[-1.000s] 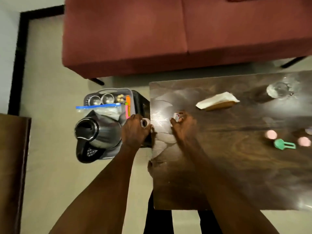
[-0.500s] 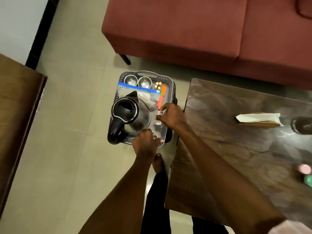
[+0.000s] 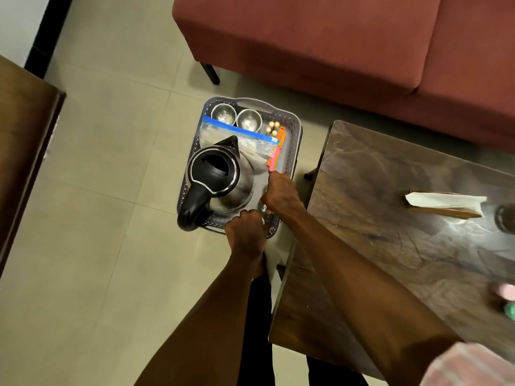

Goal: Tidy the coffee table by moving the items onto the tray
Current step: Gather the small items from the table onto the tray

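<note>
A grey perforated tray (image 3: 296, 126) sits beside the dark wooden coffee table (image 3: 390, 260). It holds a steel kettle with a black lid (image 3: 220, 176), two steel cups (image 3: 237, 118), a zip bag (image 3: 250, 140), orange and pink clips (image 3: 276, 154) and several small yellow-capped pieces (image 3: 272, 127). Both hands hover over the tray's near right corner. My right hand (image 3: 281, 193) pinches a small pale item (image 3: 263, 209) just above the tray floor. My left hand (image 3: 245, 232) is curled, with a bit of a small white item showing at its fingertips.
On the table lie a folded white paper on a brown holder (image 3: 446, 203), a glass (image 3: 505, 218) at the right edge, pink pieces (image 3: 504, 291) and a green piece (image 3: 510, 311). A red sofa (image 3: 334, 37) stands behind; dark furniture (image 3: 25, 151) is at left.
Both hands carried small items from the table's left end over to the tray and have lowered into its near right corner. My view has swung left and moved closer.
</note>
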Demonstrator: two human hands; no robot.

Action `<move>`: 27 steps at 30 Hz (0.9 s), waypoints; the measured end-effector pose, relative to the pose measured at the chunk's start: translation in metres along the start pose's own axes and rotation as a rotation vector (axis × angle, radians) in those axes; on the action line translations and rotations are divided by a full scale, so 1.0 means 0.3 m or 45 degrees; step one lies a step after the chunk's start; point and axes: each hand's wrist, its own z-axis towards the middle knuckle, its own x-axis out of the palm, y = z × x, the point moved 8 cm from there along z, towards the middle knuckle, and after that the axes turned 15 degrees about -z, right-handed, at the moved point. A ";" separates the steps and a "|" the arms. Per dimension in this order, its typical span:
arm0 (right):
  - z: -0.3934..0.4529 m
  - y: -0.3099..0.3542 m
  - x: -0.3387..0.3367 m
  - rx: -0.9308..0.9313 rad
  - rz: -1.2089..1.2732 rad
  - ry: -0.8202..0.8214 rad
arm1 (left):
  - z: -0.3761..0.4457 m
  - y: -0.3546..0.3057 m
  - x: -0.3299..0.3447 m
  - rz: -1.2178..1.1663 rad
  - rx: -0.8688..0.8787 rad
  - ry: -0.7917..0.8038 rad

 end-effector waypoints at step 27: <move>-0.043 -0.183 -0.083 0.194 0.507 -0.089 | 0.025 -0.005 0.029 0.109 -0.121 0.067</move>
